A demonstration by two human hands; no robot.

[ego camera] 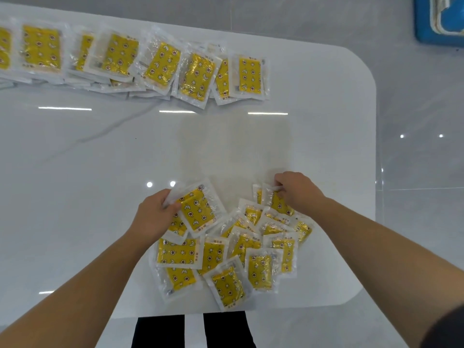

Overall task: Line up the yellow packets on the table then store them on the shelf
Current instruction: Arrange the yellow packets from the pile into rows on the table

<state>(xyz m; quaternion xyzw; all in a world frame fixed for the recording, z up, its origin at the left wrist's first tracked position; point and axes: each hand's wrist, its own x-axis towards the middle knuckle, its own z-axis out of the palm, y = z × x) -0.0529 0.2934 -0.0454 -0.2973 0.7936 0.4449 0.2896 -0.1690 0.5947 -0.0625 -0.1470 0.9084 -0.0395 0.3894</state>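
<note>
A loose heap of several yellow packets (228,257) in clear wrappers lies near the front edge of the white table (100,159). My left hand (154,217) pinches the top left corner of one yellow packet (198,209) at the heap's left. My right hand (297,192) pinches the upper edge of another packet (280,204) at the heap's right. Along the far side runs an overlapping row of yellow packets (140,64), stretching from the left edge to about the middle.
The table's rounded right corners (361,71) border a grey tiled floor (416,146). A blue object (439,21) sits on the floor at the top right. My dark trouser legs (193,330) show below the front edge.
</note>
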